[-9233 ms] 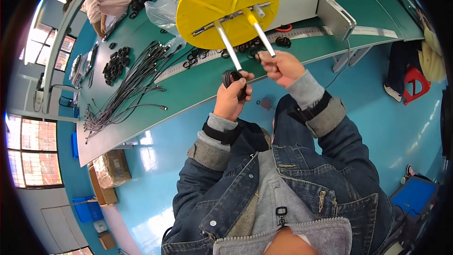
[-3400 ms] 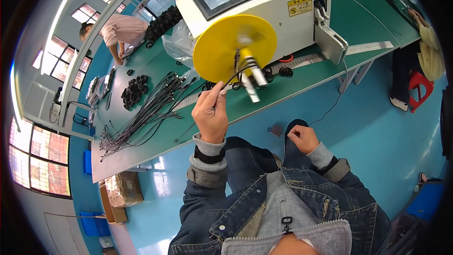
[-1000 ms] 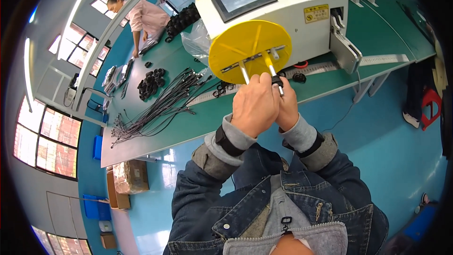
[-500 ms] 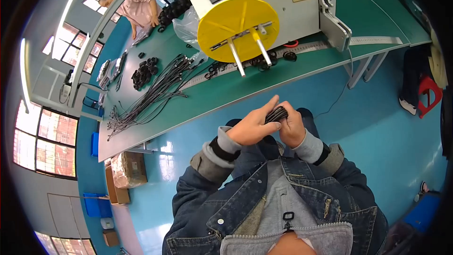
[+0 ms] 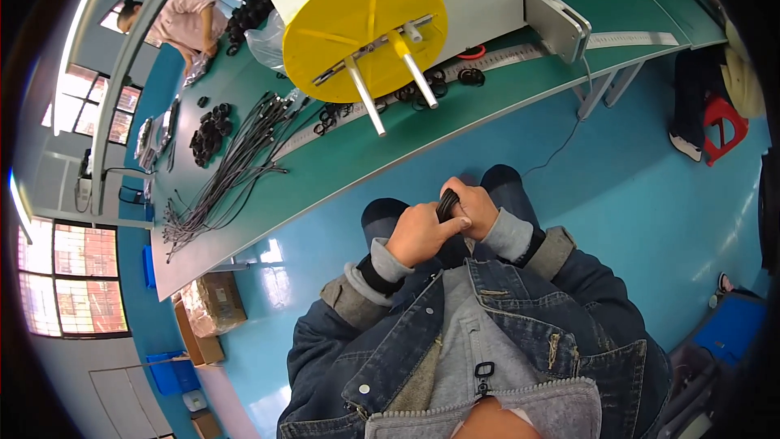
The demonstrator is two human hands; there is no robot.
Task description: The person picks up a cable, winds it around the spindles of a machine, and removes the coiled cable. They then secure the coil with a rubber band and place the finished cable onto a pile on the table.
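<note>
Above my lap, just off the table's near edge, both hands grip a small coil of black cable (image 5: 448, 205). My left hand (image 5: 417, 233) is closed, its fingers curled under and its thumb pressed toward the coil. My right hand (image 5: 474, 206) wraps round the coil's other side, fingers bent. Most of the coil is hidden by the fingers. Beyond the hands stands a white machine with a yellow disc (image 5: 370, 12) that carries two metal rods. A long bundle of loose dark cables (image 5: 231, 171) lies on the green table (image 5: 325, 167) to the left.
Coiled black cables (image 5: 211, 134) are heaped behind the loose bundle, and more coils (image 5: 422, 89) lie under the disc beside a metal ruler (image 5: 520, 54). A co-worker (image 5: 183, 20) bends over the table's far left. Cardboard boxes (image 5: 213, 301) sit on the floor at left, a red stool (image 5: 723, 130) at right.
My left fingers, stretched out before, have curled in round the coil. Both hands have come closer together. The view has shifted, so the table and machine appear farther left.
</note>
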